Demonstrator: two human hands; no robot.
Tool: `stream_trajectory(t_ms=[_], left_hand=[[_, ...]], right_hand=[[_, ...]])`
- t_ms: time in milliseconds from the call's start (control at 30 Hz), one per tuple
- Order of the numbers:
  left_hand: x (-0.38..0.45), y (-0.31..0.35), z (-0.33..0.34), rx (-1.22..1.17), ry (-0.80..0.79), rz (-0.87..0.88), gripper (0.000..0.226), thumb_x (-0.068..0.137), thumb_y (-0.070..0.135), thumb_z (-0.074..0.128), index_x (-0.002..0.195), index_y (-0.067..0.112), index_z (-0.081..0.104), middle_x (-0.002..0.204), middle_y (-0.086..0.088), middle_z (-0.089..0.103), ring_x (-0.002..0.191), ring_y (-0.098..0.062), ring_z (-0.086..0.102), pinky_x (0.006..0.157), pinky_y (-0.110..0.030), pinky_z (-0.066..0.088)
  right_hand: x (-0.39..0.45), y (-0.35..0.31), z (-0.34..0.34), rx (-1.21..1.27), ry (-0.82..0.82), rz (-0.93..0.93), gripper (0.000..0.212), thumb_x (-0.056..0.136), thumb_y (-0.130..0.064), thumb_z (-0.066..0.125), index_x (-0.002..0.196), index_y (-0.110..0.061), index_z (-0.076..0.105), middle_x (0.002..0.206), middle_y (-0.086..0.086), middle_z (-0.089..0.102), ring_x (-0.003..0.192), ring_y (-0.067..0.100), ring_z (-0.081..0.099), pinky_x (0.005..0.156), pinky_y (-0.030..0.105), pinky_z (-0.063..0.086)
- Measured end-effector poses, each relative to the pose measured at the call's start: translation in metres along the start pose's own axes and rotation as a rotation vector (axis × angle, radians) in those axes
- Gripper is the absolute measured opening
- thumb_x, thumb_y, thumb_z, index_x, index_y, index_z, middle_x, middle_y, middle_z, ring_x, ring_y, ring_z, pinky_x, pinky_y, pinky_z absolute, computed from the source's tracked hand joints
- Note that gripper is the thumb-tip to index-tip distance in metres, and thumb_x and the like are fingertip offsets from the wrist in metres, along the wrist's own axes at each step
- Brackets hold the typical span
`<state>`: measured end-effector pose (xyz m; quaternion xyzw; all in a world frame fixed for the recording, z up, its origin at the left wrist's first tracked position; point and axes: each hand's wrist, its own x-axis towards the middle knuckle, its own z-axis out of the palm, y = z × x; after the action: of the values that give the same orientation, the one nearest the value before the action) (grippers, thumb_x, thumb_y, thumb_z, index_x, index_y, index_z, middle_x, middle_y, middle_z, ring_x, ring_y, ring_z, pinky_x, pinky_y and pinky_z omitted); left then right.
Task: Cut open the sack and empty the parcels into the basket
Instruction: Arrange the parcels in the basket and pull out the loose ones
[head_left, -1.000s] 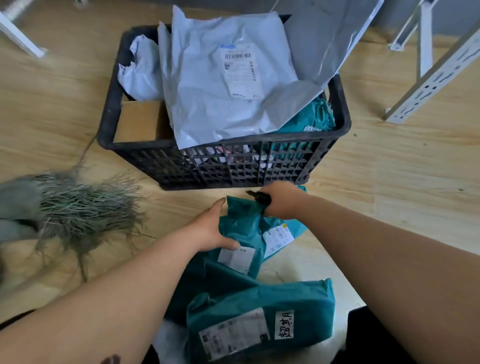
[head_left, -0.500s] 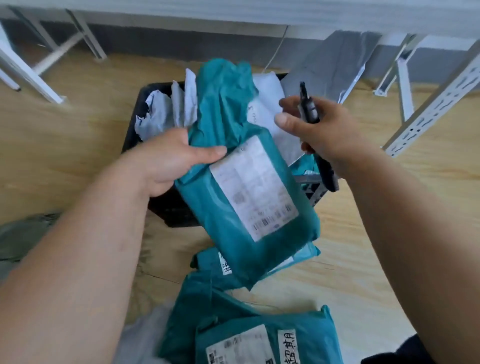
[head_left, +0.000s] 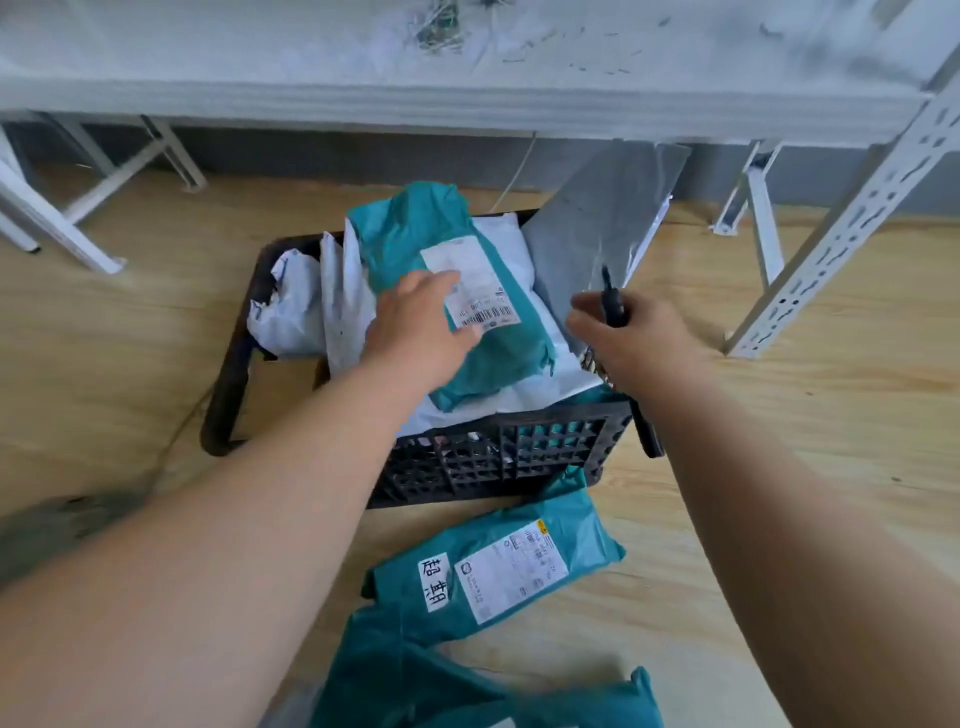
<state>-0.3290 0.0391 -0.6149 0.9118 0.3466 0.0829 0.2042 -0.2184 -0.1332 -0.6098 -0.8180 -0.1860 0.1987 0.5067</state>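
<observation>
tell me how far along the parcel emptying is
Done: the black basket already holds several white and grey parcels. In hand: the left hand rests on a teal parcel lying on top; the right hand grips the cutter. Left: at least two teal parcels, one labelled, lie on the floor.

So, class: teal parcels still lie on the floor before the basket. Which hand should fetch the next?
Probably the left hand: open above the basket. The right hand grips a black cutter.
</observation>
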Motion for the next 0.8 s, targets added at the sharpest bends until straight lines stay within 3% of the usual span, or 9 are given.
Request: stream_trajectory(t_ms=[67,133,233,333,367,433,567,700,800], left_hand=[[-0.012,0.000,0.026,0.218,-0.161,0.044,0.068,0.087,0.050,0.057,0.147,0.034,0.028,0.157,0.000,0.019,0.142,-0.027,0.020,0.115,-0.042,0.023],[-0.016,-0.002,0.037,0.418,-0.382,0.064,0.062,0.092,0.051,0.048,0.148,0.039,0.024,0.161,0.003,0.006,0.146,-0.025,0.009,0.118,-0.047,0.011],[-0.010,0.001,0.036,0.422,-0.452,0.049,0.045,0.097,0.041,0.045,0.142,0.039,0.039,0.159,0.004,0.017,0.145,-0.024,0.020,0.118,-0.046,0.008],[-0.024,0.009,0.035,0.048,-0.062,0.087,0.029,0.094,0.024,0.049,0.119,0.032,0.063,0.133,0.000,0.056,0.121,-0.024,0.052,0.104,-0.036,0.038],[-0.037,0.011,0.037,-0.076,0.050,0.134,0.026,0.093,0.020,0.049,0.110,0.029,0.066,0.121,0.001,0.063,0.111,-0.022,0.057,0.096,-0.036,0.044],[-0.072,0.005,0.047,-0.192,0.081,0.223,0.022,0.091,0.016,0.048,0.100,0.026,0.066,0.104,0.005,0.066,0.097,-0.018,0.061,0.085,-0.035,0.049],[-0.132,-0.049,0.076,-0.137,-0.223,0.036,0.021,0.093,0.017,0.050,0.100,0.029,0.066,0.101,0.009,0.068,0.093,-0.010,0.063,0.084,-0.034,0.051],[-0.166,-0.098,0.084,-0.008,-0.617,-0.142,0.020,0.092,0.021,0.059,0.110,0.025,0.067,0.109,0.007,0.069,0.094,-0.009,0.062,0.082,-0.018,0.043],[-0.174,-0.105,0.081,-0.038,-0.667,-0.216,0.025,0.092,0.021,0.059,0.116,0.021,0.065,0.114,0.003,0.068,0.099,-0.013,0.061,0.091,-0.025,0.046]], right_hand=[[-0.002,0.004,0.001,-0.109,-0.116,0.016,0.015,0.084,-0.030,0.067,0.093,-0.019,0.074,0.065,-0.003,0.061,0.046,0.006,0.048,0.037,0.010,0.039],[-0.006,0.007,0.000,-0.313,-0.420,0.036,0.018,0.079,-0.038,0.071,0.081,-0.021,0.077,0.052,-0.004,0.059,0.043,0.008,0.046,0.042,0.014,0.041],[-0.013,0.024,0.013,-0.582,-0.804,0.103,0.026,0.074,-0.045,0.072,0.085,-0.022,0.076,0.069,0.006,0.072,0.054,0.015,0.052,0.058,0.024,0.047],[-0.024,0.063,0.044,-0.794,-0.798,0.141,0.024,0.082,-0.030,0.069,0.096,-0.011,0.069,0.069,0.004,0.070,0.059,0.018,0.061,0.061,0.027,0.053],[-0.029,0.077,0.055,-0.891,-0.786,0.114,0.023,0.086,-0.025,0.063,0.101,-0.008,0.067,0.082,0.007,0.071,0.071,0.021,0.065,0.069,0.032,0.055],[-0.038,0.107,0.077,-1.024,-0.792,0.044,0.028,0.090,-0.016,0.053,0.117,-0.008,0.061,0.109,0.012,0.066,0.095,0.028,0.063,0.083,0.038,0.055],[-0.049,0.149,0.101,-1.005,-0.789,-0.020,0.054,0.093,-0.009,0.046,0.144,-0.023,0.037,0.139,0.009,0.044,0.117,0.032,0.055,0.093,0.042,0.050],[-0.041,0.166,0.111,-1.110,-0.791,0.022,0.070,0.093,-0.003,0.043,0.153,-0.020,0.011,0.158,0.007,0.019,0.124,0.035,0.050,0.092,0.043,0.049],[-0.042,0.169,0.118,-1.143,-0.776,0.059,0.067,0.093,-0.007,0.049,0.151,-0.012,0.016,0.141,0.013,0.044,0.114,0.034,0.057,0.080,0.039,0.049]])
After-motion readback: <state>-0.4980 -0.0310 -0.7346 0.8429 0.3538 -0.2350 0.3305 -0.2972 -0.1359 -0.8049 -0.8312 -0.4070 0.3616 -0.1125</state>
